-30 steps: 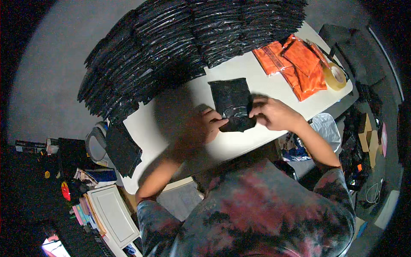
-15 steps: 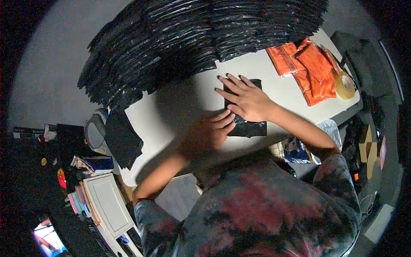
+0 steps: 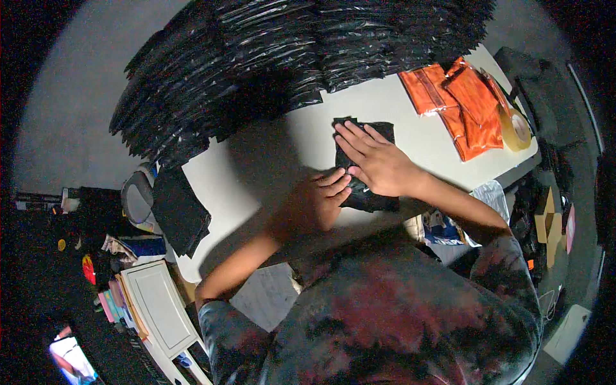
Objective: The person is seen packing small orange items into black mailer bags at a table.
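A flat black packet, glossy in places like plastic film, lies on the white table in front of me. My right hand rests palm down across its middle, fingers stretched toward its far left corner. Against the packet's left edge is my left hand, partly in shadow, its fingers extended and a little apart. The fingertips of my left hand come close to my right thumb. Both palms hide part of the packet, and neither hand grasps anything.
Tall stacks of similar black packets line the far side of the white table. Orange packets and a roll of tape lie at the right. More black pieces sit at the left edge. A white cabinet stands lower left.
My right hand has moved slightly down and right, its fingers closer together and now flat on the packet. The packet's far left corner has come into view. My left hand has barely shifted.
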A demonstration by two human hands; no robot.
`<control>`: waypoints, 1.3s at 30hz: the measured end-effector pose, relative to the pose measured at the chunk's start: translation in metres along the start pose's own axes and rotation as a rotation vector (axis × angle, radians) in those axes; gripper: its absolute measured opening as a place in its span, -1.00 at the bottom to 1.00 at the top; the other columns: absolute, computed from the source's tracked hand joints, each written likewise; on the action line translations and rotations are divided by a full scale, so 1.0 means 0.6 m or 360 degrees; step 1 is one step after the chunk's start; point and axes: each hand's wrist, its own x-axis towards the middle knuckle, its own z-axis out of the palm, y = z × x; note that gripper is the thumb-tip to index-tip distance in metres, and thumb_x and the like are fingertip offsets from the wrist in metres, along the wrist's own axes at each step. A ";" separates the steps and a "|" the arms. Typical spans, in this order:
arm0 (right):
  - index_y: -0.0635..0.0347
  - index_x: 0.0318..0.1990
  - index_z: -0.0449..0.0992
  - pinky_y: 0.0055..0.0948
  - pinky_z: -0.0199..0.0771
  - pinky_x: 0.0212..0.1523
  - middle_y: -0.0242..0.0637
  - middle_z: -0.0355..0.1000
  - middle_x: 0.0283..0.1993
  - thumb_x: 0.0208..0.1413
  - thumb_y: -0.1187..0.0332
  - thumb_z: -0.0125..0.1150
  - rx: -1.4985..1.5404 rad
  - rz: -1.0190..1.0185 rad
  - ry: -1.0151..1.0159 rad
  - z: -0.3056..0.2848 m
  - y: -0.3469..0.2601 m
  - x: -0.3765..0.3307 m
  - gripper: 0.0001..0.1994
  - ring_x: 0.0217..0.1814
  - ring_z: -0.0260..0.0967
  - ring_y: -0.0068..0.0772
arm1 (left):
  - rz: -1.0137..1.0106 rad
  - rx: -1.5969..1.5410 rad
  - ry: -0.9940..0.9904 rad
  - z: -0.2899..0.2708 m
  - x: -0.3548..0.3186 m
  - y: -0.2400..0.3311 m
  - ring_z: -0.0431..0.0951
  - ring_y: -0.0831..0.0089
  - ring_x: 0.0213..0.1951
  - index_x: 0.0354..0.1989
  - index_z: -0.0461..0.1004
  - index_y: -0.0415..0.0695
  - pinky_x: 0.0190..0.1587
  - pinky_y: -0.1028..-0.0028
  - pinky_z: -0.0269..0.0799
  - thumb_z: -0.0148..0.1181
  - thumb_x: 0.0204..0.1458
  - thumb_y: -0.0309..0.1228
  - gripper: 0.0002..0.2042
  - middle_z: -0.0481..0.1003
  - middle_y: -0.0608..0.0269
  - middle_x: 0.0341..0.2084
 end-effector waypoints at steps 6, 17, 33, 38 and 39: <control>0.35 0.51 0.06 0.07 -0.23 0.61 0.03 -0.14 0.65 0.35 0.18 -0.02 0.0102 0.0031 -0.0023 0.001 0.001 0.002 -0.33 0.70 -0.25 0.05 | 0.0004 0.0125 0.0054 0.001 0.000 0.010 0.54 0.10 0.20 -0.08 0.64 -0.32 0.30 0.17 0.42 0.12 0.20 -0.38 -0.72 0.60 -0.03 0.04; 0.21 0.48 0.18 0.12 -0.09 0.58 -0.01 -0.05 0.63 0.29 0.08 0.10 0.0010 0.0000 0.0071 0.004 0.003 -0.001 -0.32 0.66 -0.15 0.14 | 0.0049 0.0127 0.0073 0.003 -0.006 0.005 0.51 0.18 0.23 -0.06 0.63 -0.31 0.37 0.23 0.35 0.19 0.17 -0.42 -0.74 0.60 0.00 0.06; 0.31 -0.10 0.71 -0.46 0.55 -0.08 -0.10 0.69 -0.17 0.10 0.49 0.44 0.1134 0.0663 0.1036 -0.120 -0.001 -0.080 -0.79 -0.18 0.62 -0.45 | -0.0450 -0.0828 0.0770 -0.098 0.133 -0.022 0.62 0.38 -0.47 -0.39 0.61 -0.23 -0.35 0.35 0.50 0.49 0.07 -0.20 -0.69 0.60 0.11 -0.56; 0.26 -0.17 0.75 -0.43 0.49 -0.04 -0.21 0.64 -0.19 0.05 0.44 0.49 0.1060 0.0601 0.0995 -0.137 0.023 -0.061 -0.81 -0.11 0.55 -0.41 | -0.0887 -0.0899 0.0399 -0.086 0.137 -0.056 0.36 0.46 -0.66 -0.60 0.53 -0.24 -0.51 0.32 0.33 0.42 0.13 -0.14 -0.57 0.45 0.19 -0.75; 0.26 -0.18 0.75 -0.43 0.47 -0.05 -0.24 0.61 -0.23 0.03 0.45 0.50 0.0950 0.0526 0.1039 -0.144 0.029 -0.053 -0.81 -0.12 0.52 -0.41 | -0.0971 -0.0997 0.0367 -0.100 0.146 -0.053 0.35 0.45 -0.66 -0.61 0.52 -0.23 -0.51 0.32 0.32 0.40 0.14 -0.15 -0.57 0.44 0.19 -0.76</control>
